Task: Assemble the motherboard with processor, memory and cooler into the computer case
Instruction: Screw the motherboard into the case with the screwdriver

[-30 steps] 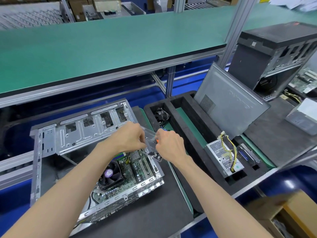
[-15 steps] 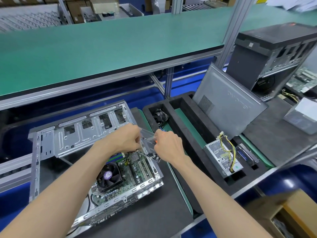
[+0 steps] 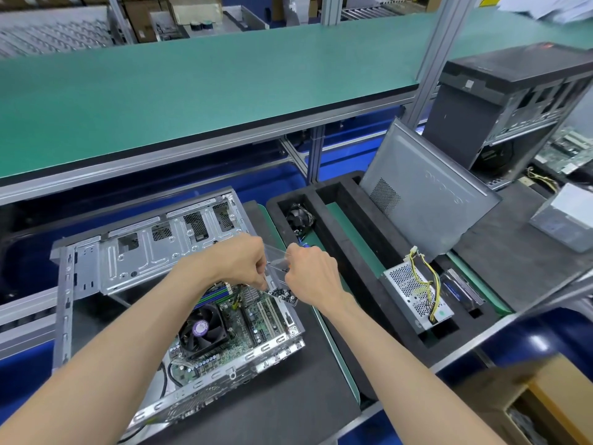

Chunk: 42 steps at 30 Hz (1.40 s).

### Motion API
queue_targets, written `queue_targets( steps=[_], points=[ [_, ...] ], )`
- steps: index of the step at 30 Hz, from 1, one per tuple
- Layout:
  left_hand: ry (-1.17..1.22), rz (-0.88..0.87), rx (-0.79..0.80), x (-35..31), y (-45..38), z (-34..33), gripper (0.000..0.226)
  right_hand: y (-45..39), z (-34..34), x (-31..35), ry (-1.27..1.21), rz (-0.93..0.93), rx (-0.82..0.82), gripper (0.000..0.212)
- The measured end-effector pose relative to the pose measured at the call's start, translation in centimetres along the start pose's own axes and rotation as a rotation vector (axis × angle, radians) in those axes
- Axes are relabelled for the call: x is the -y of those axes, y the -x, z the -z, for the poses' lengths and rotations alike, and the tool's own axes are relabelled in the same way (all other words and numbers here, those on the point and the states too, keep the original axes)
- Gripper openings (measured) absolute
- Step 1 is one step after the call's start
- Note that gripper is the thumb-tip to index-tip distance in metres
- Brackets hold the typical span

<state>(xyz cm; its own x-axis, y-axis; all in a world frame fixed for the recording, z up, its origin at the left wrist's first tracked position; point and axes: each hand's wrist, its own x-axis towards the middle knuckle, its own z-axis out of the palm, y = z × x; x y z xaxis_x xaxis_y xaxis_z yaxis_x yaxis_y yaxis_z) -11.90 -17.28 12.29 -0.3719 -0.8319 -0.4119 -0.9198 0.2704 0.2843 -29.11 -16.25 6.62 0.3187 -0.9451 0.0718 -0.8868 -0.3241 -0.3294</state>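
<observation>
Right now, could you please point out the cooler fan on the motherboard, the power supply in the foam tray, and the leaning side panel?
cooler fan [image 3: 202,329], head view, on its purple hub label.
power supply [image 3: 414,293], head view, on its perforated top.
side panel [image 3: 426,200], head view, on its flat grey face.

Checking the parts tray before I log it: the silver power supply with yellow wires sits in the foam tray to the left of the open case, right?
Not quite. The head view shows the power supply in the foam tray to the right of the open case, not the left.
</observation>
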Motion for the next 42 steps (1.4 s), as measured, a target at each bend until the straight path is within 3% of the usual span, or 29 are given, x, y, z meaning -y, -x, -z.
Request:
queue_targets(
  steps=[6, 15, 21, 27, 29, 34, 37, 42],
  points=[
    [-0.099, -0.028, 0.050, -0.2, -0.5, 0.4, 0.034, -0.1, 0.1, 0.2, 0.002, 0.000, -0.001, 0.024],
    [0.115, -0.050, 0.090, 0.5, -0.5, -0.9, 0.013, -0.1, 0.2, 0.4, -0.013, 0.004, 0.019, 0.012],
    [0.641, -0.011, -0.077, 1.4, 0.4, -1.5, 0.013, 0.0, 0.2, 0.4, -0.010, 0.010, 0.015, 0.011],
    [1.787, 0.007, -0.241, 1.4, 0.5, -2.3, 0.033, -0.2, 0.1, 0.3, -0.006, -0.008, 0.004, 0.017],
    [1.948, 0.018, -0.263, 1.0, 0.3, -2.5, 0.034, -0.1, 0.1, 0.3, 0.000, -0.005, 0.005, 0.013],
    [1.649, 0.162, -0.340, 0.4, -0.3, -2.3, 0.028, -0.2, 0.1, 0.3, 0.000, -0.013, 0.003, 0.016],
    [1.445, 0.180, -0.317, 0.7, -0.3, -1.7, 0.035, -0.1, 0.2, 0.3, -0.013, -0.019, 0.006, 0.009],
    [1.056, 0.207, -0.392, 1.2, 0.4, -0.9, 0.014, -0.1, 0.2, 0.2, -0.032, -0.018, 0.009, 0.013]
  ],
)
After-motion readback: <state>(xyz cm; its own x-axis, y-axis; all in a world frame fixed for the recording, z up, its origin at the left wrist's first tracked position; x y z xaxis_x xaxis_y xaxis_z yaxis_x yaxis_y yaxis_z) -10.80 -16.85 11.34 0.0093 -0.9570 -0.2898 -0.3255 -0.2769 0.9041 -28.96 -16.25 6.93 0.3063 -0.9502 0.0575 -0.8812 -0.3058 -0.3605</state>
